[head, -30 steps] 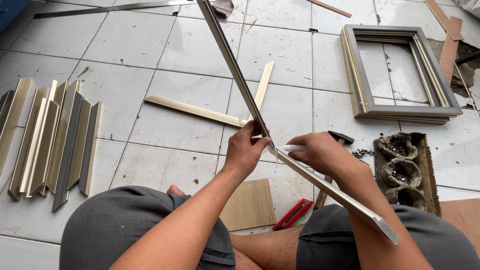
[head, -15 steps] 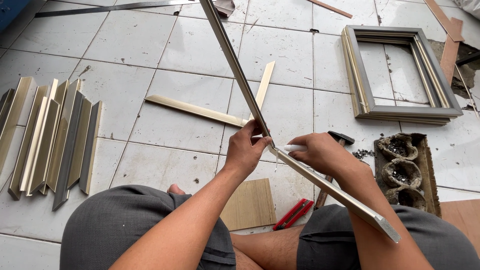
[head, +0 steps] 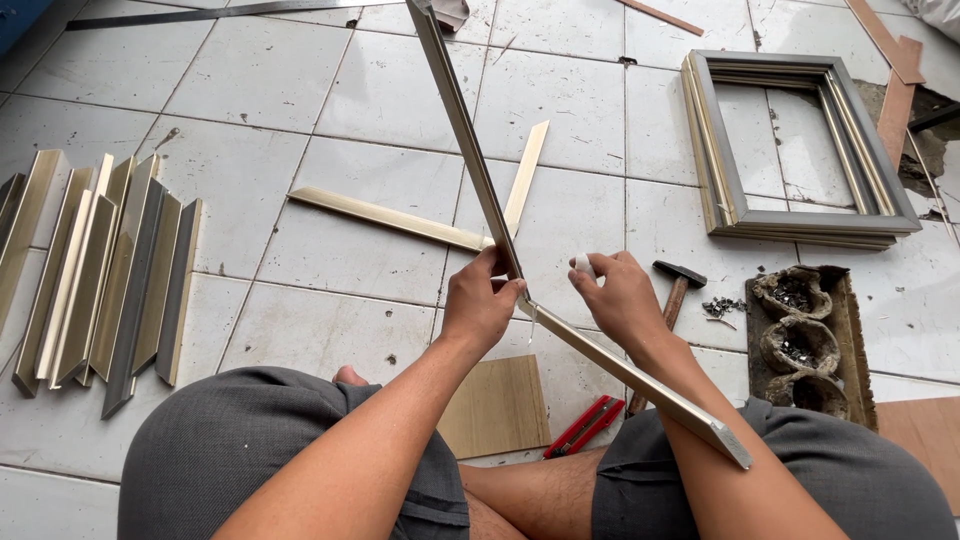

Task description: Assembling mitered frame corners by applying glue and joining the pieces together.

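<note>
Two long silver-grey frame mouldings meet in a corner in front of me. My left hand (head: 484,302) grips that corner joint (head: 520,292), holding the upright moulding (head: 461,120) that runs toward the top of the view. The other moulding (head: 640,380) slants down to the right over my right thigh. My right hand (head: 620,298) is just right of the joint, pinching a small white object (head: 584,265) between its fingers, slightly apart from the moulding.
Two gold moulding pieces (head: 400,222) lie joined on the white tiles. Several cut mouldings (head: 95,270) lie at left, stacked finished frames (head: 800,140) at upper right. A hammer (head: 668,292), a tray of nails (head: 800,340), a red tool (head: 585,425) and a wood board (head: 497,405) lie close.
My right hand has lifted off the slanting moulding and moved slightly away from the joint, now showing the small white object. My left hand stays on the corner.
</note>
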